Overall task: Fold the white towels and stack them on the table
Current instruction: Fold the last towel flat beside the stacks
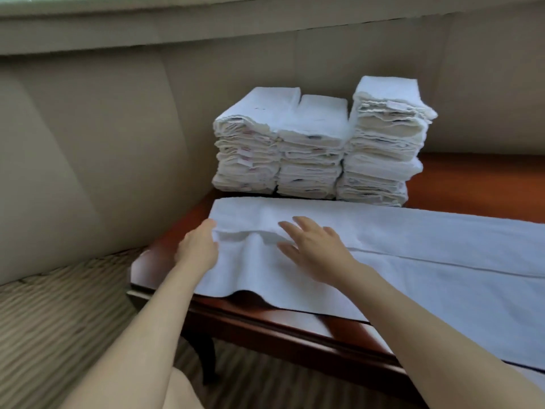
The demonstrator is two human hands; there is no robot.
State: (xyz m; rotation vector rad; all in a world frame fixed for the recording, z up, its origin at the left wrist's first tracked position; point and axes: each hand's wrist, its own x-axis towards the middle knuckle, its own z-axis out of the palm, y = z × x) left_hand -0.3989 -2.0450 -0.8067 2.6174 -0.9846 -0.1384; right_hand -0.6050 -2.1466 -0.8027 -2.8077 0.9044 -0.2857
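Forearms reach in from the near edge, both bare, over the front lip of the dark wooden worktop (pixel 165 270). The white towel (pixel 413 246) lies spread along it, already doubled lengthways so that a long fold edge runs off to the right, and its near hem sags slightly over the front of the wood.

The left hand (pixel 197 249) sits at the towel's left end, its thumb and fingers closed on the short edge where the cloth bunches into a small ridge; it looks to be gripping that end in order to carry it across for the next fold. The right hand (pixel 309 243) lies flat on the towel just beside it, fingers spread and relaxed, gripping nothing. I take it to be pinning and smoothing the layers so they do not slide apart when the end is lifted. So the towel is under both hands, with most of its length stretching away to the right, beyond the picture's edge.

Behind it, touching or nearly touching its far edge, stand three stacks of folded towels (pixel 318 146) side by side, the right one tallest. They sit against the beige upholstered seat back (pixel 88 137), probably to leave the front free for folding. Striped carpet (pixel 59 320) shows at lower left.
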